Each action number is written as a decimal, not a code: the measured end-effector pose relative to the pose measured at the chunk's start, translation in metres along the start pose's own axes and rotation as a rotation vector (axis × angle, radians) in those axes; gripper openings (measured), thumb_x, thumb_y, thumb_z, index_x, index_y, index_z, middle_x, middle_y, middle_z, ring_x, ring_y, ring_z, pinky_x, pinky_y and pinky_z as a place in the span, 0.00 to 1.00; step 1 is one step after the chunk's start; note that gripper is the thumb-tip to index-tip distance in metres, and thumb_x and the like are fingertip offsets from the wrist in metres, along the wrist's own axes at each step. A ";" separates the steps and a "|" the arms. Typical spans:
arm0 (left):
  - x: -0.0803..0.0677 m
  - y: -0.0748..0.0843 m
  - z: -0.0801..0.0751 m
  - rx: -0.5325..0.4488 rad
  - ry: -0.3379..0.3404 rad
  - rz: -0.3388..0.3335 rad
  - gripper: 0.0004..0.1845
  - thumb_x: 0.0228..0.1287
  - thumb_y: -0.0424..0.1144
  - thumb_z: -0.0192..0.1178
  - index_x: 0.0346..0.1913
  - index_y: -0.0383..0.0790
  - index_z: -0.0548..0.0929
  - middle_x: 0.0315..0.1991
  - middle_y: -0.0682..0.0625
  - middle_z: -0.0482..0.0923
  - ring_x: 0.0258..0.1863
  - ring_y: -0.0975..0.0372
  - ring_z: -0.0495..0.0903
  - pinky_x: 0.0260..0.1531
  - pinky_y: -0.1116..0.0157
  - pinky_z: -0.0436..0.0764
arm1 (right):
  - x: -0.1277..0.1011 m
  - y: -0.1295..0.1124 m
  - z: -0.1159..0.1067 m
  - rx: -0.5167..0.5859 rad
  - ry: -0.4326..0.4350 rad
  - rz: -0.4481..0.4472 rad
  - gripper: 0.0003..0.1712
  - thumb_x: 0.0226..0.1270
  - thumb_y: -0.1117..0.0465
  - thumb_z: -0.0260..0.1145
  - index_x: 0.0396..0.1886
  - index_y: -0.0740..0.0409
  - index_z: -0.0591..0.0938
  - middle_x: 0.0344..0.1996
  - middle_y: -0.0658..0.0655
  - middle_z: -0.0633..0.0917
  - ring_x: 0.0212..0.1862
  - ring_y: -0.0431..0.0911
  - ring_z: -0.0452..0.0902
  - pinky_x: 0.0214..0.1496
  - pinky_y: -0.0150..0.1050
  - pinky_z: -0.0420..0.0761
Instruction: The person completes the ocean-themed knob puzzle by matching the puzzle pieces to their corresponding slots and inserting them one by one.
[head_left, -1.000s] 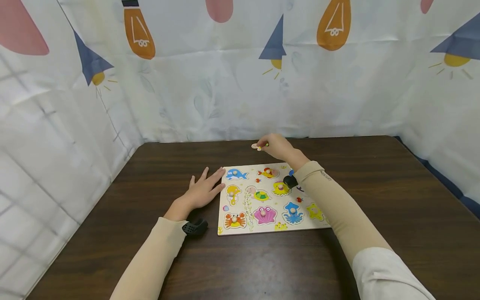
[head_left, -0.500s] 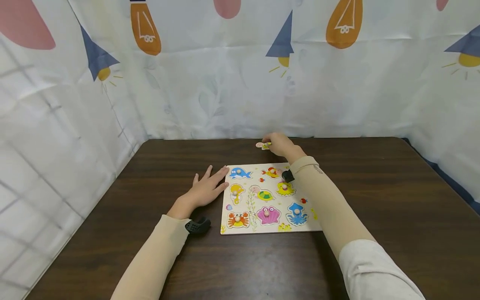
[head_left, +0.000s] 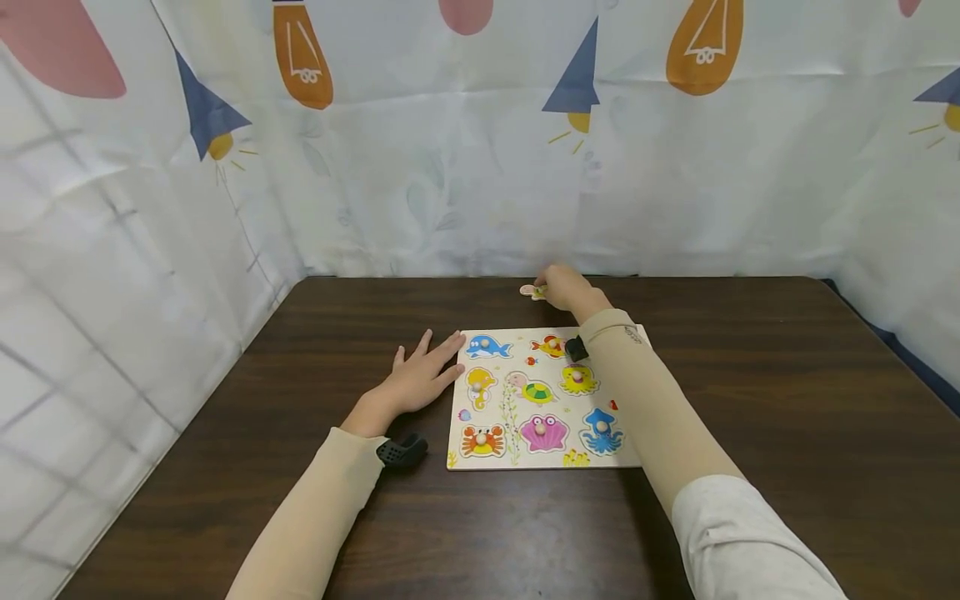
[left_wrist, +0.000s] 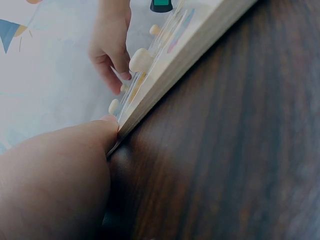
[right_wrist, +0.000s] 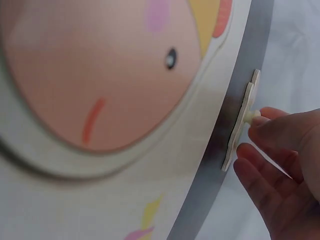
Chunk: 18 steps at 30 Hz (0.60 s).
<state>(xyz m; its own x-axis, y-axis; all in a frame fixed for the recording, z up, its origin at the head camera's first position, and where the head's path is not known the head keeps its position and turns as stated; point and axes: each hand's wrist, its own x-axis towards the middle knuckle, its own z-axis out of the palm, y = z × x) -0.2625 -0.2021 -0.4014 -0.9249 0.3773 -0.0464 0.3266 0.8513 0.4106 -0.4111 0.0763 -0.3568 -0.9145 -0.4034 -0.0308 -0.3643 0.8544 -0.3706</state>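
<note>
One dark wooden table (head_left: 750, 400) carries a puzzle board (head_left: 517, 408) near its middle. The left hand (head_left: 420, 379) lies flat on the table, fingers straight, fingertips touching the board's left edge. The right hand (head_left: 566, 287) reaches past the board's far edge, near the table's back edge, fingers pinching the peg of a small puzzle piece (head_left: 531, 291) resting on the table.

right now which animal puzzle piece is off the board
The small pale piece on the dark table just beyond the board's far edge, its knob pinched by the right hand. The whale, crab, shell and octopus sit in the board.
</note>
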 end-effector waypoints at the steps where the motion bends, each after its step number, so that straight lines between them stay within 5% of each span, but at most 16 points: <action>1: 0.000 0.000 0.000 -0.001 0.001 0.003 0.35 0.82 0.54 0.47 0.84 0.49 0.52 0.83 0.49 0.47 0.81 0.43 0.35 0.68 0.29 0.31 | 0.000 0.000 0.000 0.005 0.000 0.004 0.19 0.80 0.70 0.55 0.64 0.67 0.81 0.63 0.67 0.79 0.67 0.61 0.72 0.66 0.50 0.75; 18: 0.000 0.001 0.001 0.006 -0.005 -0.013 0.35 0.82 0.55 0.45 0.84 0.52 0.51 0.83 0.52 0.46 0.81 0.45 0.34 0.69 0.31 0.31 | 0.000 0.002 0.000 -0.053 -0.010 0.024 0.16 0.76 0.70 0.60 0.58 0.63 0.86 0.58 0.64 0.82 0.61 0.59 0.76 0.62 0.51 0.77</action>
<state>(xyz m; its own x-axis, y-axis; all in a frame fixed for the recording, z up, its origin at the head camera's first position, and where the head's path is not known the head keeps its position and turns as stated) -0.2620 -0.2011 -0.4014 -0.9283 0.3676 -0.0563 0.3154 0.8583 0.4049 -0.4121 0.0782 -0.3581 -0.9213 -0.3859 -0.0484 -0.3516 0.8796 -0.3204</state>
